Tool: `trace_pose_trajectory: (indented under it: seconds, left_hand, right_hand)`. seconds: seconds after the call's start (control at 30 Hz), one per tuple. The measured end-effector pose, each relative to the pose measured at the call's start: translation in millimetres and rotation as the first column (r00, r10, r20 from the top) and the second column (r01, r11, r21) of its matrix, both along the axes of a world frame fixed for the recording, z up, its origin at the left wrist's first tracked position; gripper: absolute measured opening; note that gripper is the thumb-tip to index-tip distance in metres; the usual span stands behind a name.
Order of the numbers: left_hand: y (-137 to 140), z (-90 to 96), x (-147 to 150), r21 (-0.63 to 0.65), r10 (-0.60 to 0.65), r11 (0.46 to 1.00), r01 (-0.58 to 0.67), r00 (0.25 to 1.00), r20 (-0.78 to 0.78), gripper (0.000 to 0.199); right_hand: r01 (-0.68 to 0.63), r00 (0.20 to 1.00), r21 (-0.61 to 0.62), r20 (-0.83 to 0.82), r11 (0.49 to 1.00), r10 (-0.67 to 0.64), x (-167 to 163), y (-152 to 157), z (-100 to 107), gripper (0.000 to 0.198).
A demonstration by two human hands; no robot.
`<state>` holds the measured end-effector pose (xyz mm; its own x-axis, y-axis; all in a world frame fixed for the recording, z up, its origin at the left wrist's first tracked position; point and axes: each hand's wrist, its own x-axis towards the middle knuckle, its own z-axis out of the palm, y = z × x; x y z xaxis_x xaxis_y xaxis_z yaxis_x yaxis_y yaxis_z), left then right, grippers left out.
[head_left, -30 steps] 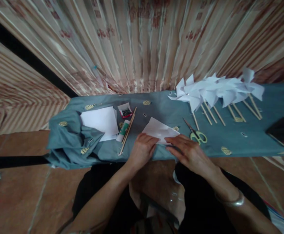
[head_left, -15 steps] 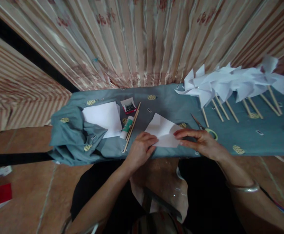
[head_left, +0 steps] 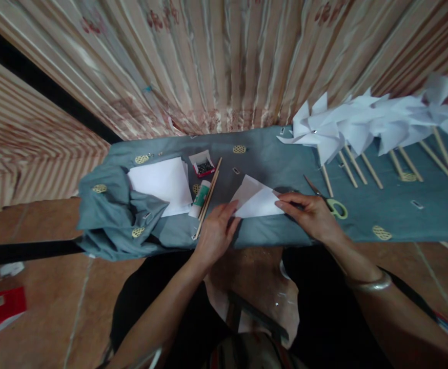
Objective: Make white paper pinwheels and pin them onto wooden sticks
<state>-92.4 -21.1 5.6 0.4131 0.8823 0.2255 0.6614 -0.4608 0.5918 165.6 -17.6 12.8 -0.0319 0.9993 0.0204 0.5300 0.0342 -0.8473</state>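
Note:
A sheet of white paper (head_left: 257,199), folded over into a smaller shape, lies at the front of the cloth-covered table. My left hand (head_left: 218,225) pinches its left corner between thumb and fingers. On the opposite side, my right hand (head_left: 308,212) grips the right corner the same way. Just left of my left hand lie thin wooden sticks (head_left: 208,200) and a green and white glue stick (head_left: 200,199). Close to my right hand, scissors (head_left: 336,207) with yellow-green handles rest on the cloth.
A stack of white paper (head_left: 160,184) sits on the left, beside a small open box (head_left: 203,165) of dark pins or tacks. Several white paper pinwheels (head_left: 378,123) on wooden sticks lie at the back right. The grey-blue tablecloth (head_left: 120,205) is bunched at the left end.
The paper's near edge has been folded up and away from me, so the sheet now looks narrower. Both hands have moved slightly with it, still holding its corners.

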Motion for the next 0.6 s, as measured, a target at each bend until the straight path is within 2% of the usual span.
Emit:
trace_pose_trajectory:
  seconds: [0.07,0.17,0.23,0.3,0.6]
  left_hand:
    - [-2,1.7,4,0.105,0.002,0.994,0.002,0.999,-0.037,0.042]
    - [-10,2.6,15,0.222,-0.11,0.966,0.136,0.986,-0.124,0.043]
    - [-17,0.5,23,0.212,-0.183,0.951,0.224,0.963,-0.197,0.045]
    - [-22,-2.8,29,0.168,-0.212,0.951,0.261,0.942,-0.261,0.05]
    - [-27,-7.9,31,0.076,-0.205,0.966,0.247,0.911,-0.358,0.065]
  right_hand:
    - [0.045,0.999,0.05,0.02,0.998,-0.046,-6,7,-4,0.023]
    - [0.06,0.996,0.105,0.063,0.993,-0.067,-13,15,-8,0.02]
    - [0.057,0.993,0.122,0.095,0.991,-0.069,-18,18,-8,0.019]
    - [0.059,0.99,0.126,0.123,0.99,-0.074,-22,21,-8,0.018]
    - [0.087,0.969,0.185,0.212,0.979,-0.126,-32,31,-10,0.019]
